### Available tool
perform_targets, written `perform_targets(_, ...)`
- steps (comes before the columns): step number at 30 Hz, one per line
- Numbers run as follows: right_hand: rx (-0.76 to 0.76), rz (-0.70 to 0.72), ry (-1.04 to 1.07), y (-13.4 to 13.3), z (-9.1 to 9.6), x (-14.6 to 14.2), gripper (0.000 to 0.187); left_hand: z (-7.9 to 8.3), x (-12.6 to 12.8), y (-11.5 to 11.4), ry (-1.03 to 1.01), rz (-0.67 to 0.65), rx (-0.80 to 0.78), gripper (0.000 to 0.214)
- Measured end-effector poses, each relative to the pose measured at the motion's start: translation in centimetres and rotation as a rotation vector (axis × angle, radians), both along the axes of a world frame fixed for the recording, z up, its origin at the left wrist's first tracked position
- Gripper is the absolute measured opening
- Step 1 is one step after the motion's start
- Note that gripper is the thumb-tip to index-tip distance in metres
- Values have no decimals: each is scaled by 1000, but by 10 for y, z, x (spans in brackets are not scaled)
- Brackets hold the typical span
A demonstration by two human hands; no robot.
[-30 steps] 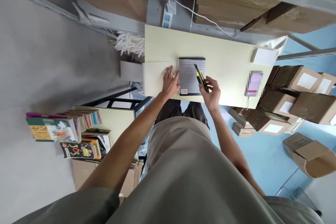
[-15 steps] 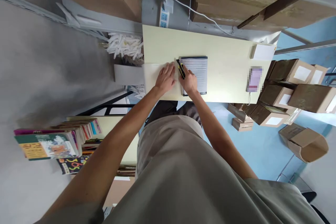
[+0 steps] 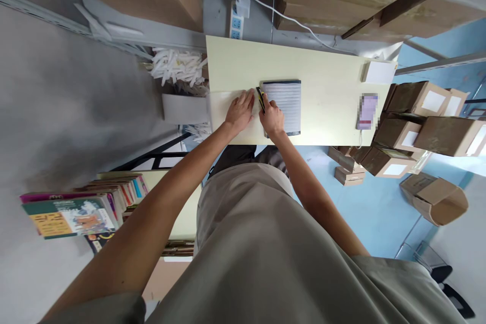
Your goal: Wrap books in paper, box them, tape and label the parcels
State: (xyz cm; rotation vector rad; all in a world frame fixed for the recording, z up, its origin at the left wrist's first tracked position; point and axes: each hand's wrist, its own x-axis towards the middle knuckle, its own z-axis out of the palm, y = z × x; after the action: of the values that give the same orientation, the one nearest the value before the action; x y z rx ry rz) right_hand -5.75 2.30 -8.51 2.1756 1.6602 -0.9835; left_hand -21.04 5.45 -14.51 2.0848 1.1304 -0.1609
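Note:
A dark-edged book with a grey striped cover (image 3: pixel 285 105) lies on a pale yellow table (image 3: pixel 322 86). My right hand (image 3: pixel 272 119) is closed round a yellow and black utility knife (image 3: pixel 260 99), whose tip sits at the book's left edge. My left hand (image 3: pixel 239 111) lies flat, fingers stretched out, on a pale sheet of paper or film (image 3: pixel 220 111) that runs off the table's left edge, right beside the knife.
A white block (image 3: pixel 378 72) and a blurred purple item (image 3: pixel 367 111) lie at the table's right end. A power strip (image 3: pixel 235 23) sits behind. Cardboard boxes (image 3: pixel 417 126) stand right, white strips (image 3: pixel 176 68) left, stacked books (image 3: pixel 76 207) lower left.
My right hand has carried the knife from over the book's middle to its left edge, close to my left hand. My left hand has stayed flat on the sheet.

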Motion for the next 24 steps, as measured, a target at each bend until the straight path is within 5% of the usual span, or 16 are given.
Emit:
perform_targets(12, -66, 68, -62, -19, 13, -1, 75, -3, 4, -1, -38, 50, -22, 81)
perform_targets(24, -232, 146, -74, -78, 45, -7, 71, -8, 9, -3, -93, 131, -55, 88)
